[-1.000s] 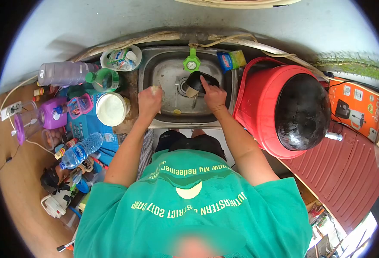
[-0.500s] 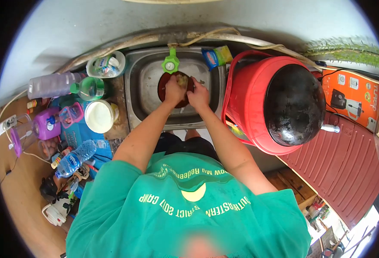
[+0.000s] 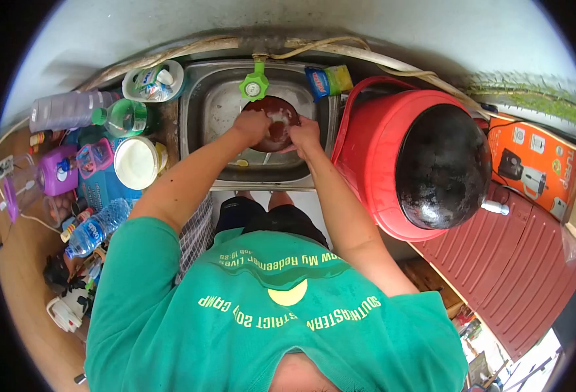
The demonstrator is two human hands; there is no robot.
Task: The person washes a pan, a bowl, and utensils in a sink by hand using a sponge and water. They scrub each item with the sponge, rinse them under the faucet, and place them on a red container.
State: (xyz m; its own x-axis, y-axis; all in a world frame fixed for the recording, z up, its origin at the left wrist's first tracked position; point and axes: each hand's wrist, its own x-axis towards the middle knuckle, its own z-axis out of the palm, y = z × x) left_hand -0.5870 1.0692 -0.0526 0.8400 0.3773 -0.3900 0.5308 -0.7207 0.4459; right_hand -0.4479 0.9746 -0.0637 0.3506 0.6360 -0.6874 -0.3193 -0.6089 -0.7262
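A reddish-brown bowl [image 3: 276, 104] is held over the steel sink [image 3: 199, 108], just below a green tap [image 3: 254, 87]. Its inside faces up and looks wet, with a pale patch at the bottom. My left hand [image 3: 254, 126] is curled at the bowl's left side, its fingertips hard to make out. On the opposite rim, my right hand [image 3: 305, 136] grips the bowl. A small yellow piece [image 3: 242, 163], perhaps a sponge, lies in the sink near its front wall.
A blue and yellow packet [image 3: 328, 81] sits on the sink's back right corner. To the right stands a large red bucket [image 3: 382, 144] with a blackened round pot [image 3: 441, 166] against it. Bottles and a white tub [image 3: 136, 163] crowd the left side.
The bowl shows more of its inside, and my left hand has shifted to its left side. The yellowish thing at my left hand is gone from the bowl; a yellow piece shows in the sink.
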